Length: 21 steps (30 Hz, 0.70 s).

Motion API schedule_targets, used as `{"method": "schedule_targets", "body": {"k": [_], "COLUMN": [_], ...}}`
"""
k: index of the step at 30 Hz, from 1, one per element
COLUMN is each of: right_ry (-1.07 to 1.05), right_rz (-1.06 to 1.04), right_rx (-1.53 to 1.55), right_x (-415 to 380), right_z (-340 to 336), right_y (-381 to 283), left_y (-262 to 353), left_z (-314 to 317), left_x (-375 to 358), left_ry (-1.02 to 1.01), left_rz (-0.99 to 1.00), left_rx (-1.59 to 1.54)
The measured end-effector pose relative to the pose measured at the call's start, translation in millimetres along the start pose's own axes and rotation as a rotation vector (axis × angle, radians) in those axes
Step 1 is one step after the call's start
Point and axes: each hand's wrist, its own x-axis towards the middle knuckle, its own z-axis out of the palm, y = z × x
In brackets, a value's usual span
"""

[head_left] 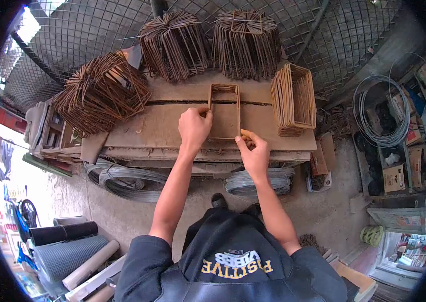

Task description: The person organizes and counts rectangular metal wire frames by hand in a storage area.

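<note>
A rectangular frame of rusty bent rods (pixel 239 113) rests on the wooden table (pixel 173 121); whether it is one frame or a thin stack is hard to tell. My left hand (pixel 194 127) has its fingers closed on the frame's left side. At the lower right corner, my right hand (pixel 253 151) pinches the same frame between thumb and fingers. To the right stands a stack of similar rectangular frames (pixel 284 103). Behind are two tied bundles of rusty frames (pixel 174 48) (pixel 246 45), and another bundle (pixel 97 95) lies at the left.
Coils of grey wire (pixel 127 180) (pixel 258 182) lie below the table's front edge. Wire mesh (pixel 97 30) rises behind the table. A wire coil (pixel 381 110) hangs at the right near cardboard boxes (pixel 395 177). Rolls of mesh (pixel 72 256) lie at the lower left.
</note>
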Motion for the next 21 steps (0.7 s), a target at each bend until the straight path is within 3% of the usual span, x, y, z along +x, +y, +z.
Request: {"method": "schedule_targets", "body": {"k": [10, 21], "right_ry": [0.041, 0.081], "right_rz": [-0.068, -0.132], "right_rx": [-0.096, -0.057], "right_x": [0.7, -31.1], "right_z": [3.8, -26.3], "right_y": [0.9, 19.8], "left_y": [-0.5, -5.3], "left_z": [1.7, -9.7], "left_x": [-4.5, -37.2], "left_ry": [0.092, 0.029], "left_rz": [0.061, -0.049], "left_rx": [0.039, -0.091]}}
